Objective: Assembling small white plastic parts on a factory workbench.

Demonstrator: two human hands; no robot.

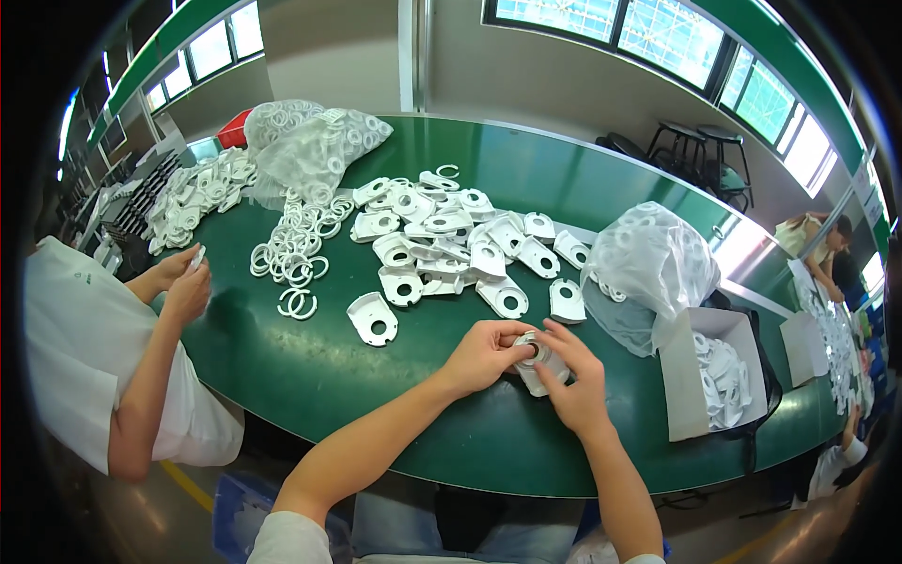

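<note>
Between my two hands, just above the green table's near edge, is a white plastic housing (542, 378) with a round hole. My left hand (486, 357) is closed on its left side, thumb at the hole. The fingers of my right hand (576, 378) grip its right side and top. A pale ring seems to sit around the hole, partly hidden by my fingers. Beyond my hands lies a heap of similar white housings (442, 226), each with a round hole. A single housing (373, 319) lies apart, nearer to me on the left.
Loose white open rings (293, 246) lie left of the heap, before a clear bag of rings (319, 155). Another clear bag (653, 258) and a carton (684, 399) of white pieces stand right. At left, a co-worker (122, 348) holds a small white piece beside more white parts (202, 193).
</note>
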